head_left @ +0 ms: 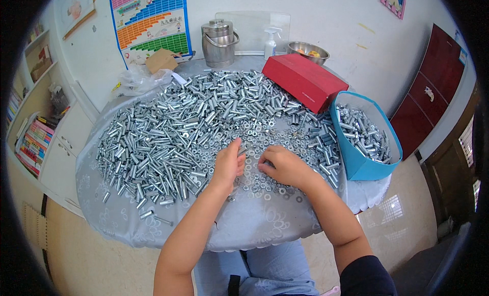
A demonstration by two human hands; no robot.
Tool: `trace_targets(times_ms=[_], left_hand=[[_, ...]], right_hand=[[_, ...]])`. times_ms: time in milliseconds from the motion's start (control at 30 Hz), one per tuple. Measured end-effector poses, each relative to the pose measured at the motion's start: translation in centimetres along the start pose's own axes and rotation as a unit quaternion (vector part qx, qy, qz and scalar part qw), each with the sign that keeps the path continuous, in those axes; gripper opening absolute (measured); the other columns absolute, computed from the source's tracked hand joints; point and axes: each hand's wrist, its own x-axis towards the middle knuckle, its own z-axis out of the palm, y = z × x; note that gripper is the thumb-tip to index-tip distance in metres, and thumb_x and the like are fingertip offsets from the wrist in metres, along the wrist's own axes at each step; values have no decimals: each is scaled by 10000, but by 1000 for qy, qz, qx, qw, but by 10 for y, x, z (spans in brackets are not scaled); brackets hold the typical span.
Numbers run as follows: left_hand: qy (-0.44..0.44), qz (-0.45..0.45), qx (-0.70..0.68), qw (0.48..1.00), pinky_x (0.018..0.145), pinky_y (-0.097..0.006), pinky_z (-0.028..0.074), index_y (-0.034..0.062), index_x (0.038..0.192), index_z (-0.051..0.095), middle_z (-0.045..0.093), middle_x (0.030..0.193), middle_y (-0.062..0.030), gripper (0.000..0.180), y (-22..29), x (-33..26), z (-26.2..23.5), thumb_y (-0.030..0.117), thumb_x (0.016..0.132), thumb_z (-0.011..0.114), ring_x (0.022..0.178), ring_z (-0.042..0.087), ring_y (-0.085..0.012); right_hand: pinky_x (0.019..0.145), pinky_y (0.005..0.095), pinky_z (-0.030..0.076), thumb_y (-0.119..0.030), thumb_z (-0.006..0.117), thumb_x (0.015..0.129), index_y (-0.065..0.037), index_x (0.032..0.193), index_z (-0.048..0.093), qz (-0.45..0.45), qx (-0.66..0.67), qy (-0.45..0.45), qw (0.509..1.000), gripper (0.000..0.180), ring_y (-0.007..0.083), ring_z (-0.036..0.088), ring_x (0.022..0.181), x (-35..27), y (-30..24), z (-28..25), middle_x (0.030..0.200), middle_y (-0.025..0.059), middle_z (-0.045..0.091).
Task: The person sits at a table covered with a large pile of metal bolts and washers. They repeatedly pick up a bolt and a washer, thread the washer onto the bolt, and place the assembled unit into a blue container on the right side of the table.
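Observation:
Near the middle of the table my left hand [229, 163] is closed with the thumb up. A shiny metal sleeve [242, 151] pokes out between its thumb and fingers. Just to the right, my right hand [281, 166] is bent down over loose washers and nuts [249, 180], its fingertips drawn together low among them. Whatever those fingertips may hold is hidden. Left of my hands spreads a big heap of metal sleeves and bolts [153, 148], which also stretches behind them.
A blue fabric bin [369, 166] full of metal sleeves stands at the right. Beside it lies a red box [305, 79]. Along the back are a steel pot [218, 44], a spray bottle [270, 44], a steel bowl [316, 54] and a plastic bag [140, 81].

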Motion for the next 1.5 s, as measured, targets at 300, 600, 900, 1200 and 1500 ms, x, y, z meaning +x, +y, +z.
trace_targets(times_ms=[300, 600, 900, 1200, 1500], left_hand=[[-34, -24, 54, 998, 400, -238, 222, 158, 509, 296, 281, 455, 54, 475, 0, -1, 1, 400, 892, 438, 394, 250, -73], [-44, -34, 69, 996, 389, -227, 209, 130, 620, 414, 366, 519, 53, 402, -9, 6, -7, 425, 891, 445, 408, 272, -50], [-10, -19, 23, 1000, 401, -223, 243, 115, 630, 435, 391, 533, 43, 397, -9, 6, -4, 421, 880, 468, 418, 301, -56], [3, 11, 39, 999, 400, -237, 247, 93, 583, 455, 386, 502, 32, 444, -9, 7, -6, 425, 877, 469, 411, 321, -69], [-59, -34, 72, 995, 409, -242, 212, 160, 564, 331, 271, 476, 66, 436, -3, 1, -2, 424, 887, 460, 411, 246, -70]], right_hand=[[629, 308, 480, -146, 583, 824, 20, 894, 623, 130, 153, 116, 973, 185, 218, 620, 697, 7, -11, -8, 809, 132, 637], [660, 235, 488, -92, 585, 846, 53, 949, 616, 117, 341, 146, 921, 180, 128, 624, 742, 8, -27, -12, 841, 84, 648], [679, 253, 498, -59, 596, 823, 20, 960, 635, 58, 258, 160, 951, 162, 141, 625, 753, 6, -30, -16, 890, 110, 656], [677, 267, 500, -40, 607, 803, -13, 964, 633, -18, 190, 172, 966, 166, 163, 629, 776, 7, -33, -13, 906, 113, 648], [656, 268, 492, -42, 612, 799, -4, 959, 623, -12, 225, 154, 962, 164, 168, 618, 734, 6, -31, -14, 875, 106, 638]])
